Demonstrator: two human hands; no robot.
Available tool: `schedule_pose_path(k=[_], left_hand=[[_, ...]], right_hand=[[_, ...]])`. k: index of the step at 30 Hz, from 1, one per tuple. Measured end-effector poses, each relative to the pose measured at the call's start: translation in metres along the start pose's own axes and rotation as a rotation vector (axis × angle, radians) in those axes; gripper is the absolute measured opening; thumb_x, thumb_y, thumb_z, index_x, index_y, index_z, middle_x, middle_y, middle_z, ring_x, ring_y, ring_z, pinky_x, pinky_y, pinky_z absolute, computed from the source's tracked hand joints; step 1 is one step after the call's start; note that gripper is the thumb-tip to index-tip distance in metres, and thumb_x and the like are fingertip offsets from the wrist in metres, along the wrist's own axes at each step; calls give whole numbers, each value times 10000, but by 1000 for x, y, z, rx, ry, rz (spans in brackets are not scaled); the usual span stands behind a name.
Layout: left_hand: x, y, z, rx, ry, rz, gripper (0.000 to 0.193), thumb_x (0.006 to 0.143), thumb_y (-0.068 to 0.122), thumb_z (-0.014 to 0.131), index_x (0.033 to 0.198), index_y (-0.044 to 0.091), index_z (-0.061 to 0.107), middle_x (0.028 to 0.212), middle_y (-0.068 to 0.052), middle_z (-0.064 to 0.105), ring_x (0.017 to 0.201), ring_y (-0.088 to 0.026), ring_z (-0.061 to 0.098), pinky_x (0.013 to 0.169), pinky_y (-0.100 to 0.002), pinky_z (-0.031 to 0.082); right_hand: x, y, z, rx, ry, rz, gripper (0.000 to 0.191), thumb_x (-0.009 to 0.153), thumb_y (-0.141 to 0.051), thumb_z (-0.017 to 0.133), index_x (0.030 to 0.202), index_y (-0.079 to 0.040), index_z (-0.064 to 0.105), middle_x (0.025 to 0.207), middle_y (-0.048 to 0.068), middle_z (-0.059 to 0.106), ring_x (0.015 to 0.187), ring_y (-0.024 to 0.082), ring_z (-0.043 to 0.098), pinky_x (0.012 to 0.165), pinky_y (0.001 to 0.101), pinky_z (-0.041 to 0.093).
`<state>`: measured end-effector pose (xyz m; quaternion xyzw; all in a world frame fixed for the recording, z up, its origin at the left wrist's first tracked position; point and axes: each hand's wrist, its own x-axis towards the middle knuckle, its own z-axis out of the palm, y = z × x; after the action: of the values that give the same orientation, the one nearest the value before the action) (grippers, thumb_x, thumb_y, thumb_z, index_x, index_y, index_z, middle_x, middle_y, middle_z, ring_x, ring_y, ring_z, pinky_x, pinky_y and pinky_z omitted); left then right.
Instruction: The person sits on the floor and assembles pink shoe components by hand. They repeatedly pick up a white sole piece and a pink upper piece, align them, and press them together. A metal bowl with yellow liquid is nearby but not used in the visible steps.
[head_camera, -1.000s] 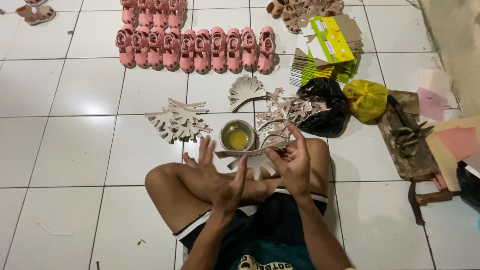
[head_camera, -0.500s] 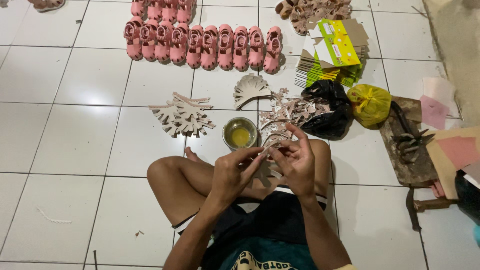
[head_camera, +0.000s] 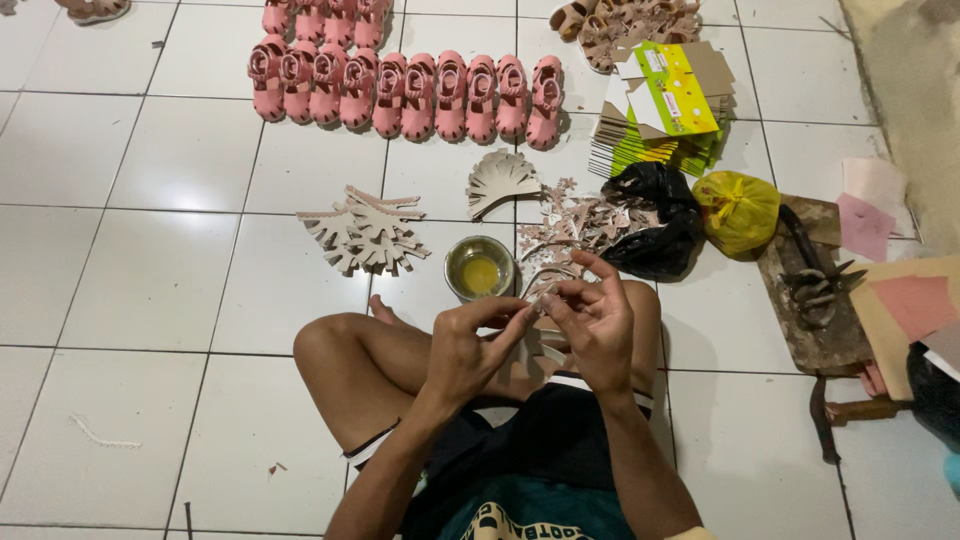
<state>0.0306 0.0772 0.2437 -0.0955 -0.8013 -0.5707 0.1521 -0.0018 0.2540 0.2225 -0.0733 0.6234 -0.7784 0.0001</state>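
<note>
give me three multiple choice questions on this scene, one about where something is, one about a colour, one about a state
1. Where does the small metal bowl stand?
A. on the tiled floor just ahead of the person's crossed legs
B. on top of the stack of flat cartons
C. among the row of sandals

2. What colour are the small sandals lined up at the far side?
A. blue
B. pink
C. black

3. How are the left hand and right hand placed?
A. resting flat on the floor
B. both inside the yellow bag
C. raised together, fingertips pinching a small pale cut piece between them

Answers: 1 A, the bowl sits on a tile between the knees and the cut pieces. 2 B, every sandal in the row is pink. 3 C, both hands meet over the lap with the piece held between their fingertips.
</note>
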Motion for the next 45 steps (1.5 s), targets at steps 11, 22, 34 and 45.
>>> schedule_pose_path(k=[11,22,34,45], left_hand=[[2,5,0,-155,-26,-153,192,933,162,753,1033,-2,763,864,-101,799,770,-174,803,671,-282,649],[3,5,-1,-127,-62,-166,184,929,176,750,996,5,771,860,-109,803,774,-191,811,694,-296,659],[-14,-82,0,-301,-29,-259,987,740,134,903,1517,-2,309,1336,-223,578,1168,-316,631,938,-397,556],[-9,-62,11,-514,5,-472,290,899,138,765,1103,-61,707,942,-123,780,824,-163,763,749,-273,635]], right_hand=[[0,4,6,35,-11,-10,596,911,-4,727,1419,48,419,1034,132,684,965,174,719,839,281,623],[1,18,0,92,-26,-32,551,938,-9,728,1392,69,427,1056,147,689,1010,176,694,907,290,612],[21,26,-10,349,124,54,596,937,-33,705,1448,19,401,1103,94,646,1009,156,673,876,300,615],[11,38,-9,358,-8,134,864,910,-31,768,1606,4,259,1101,126,710,826,87,633,617,173,491]])
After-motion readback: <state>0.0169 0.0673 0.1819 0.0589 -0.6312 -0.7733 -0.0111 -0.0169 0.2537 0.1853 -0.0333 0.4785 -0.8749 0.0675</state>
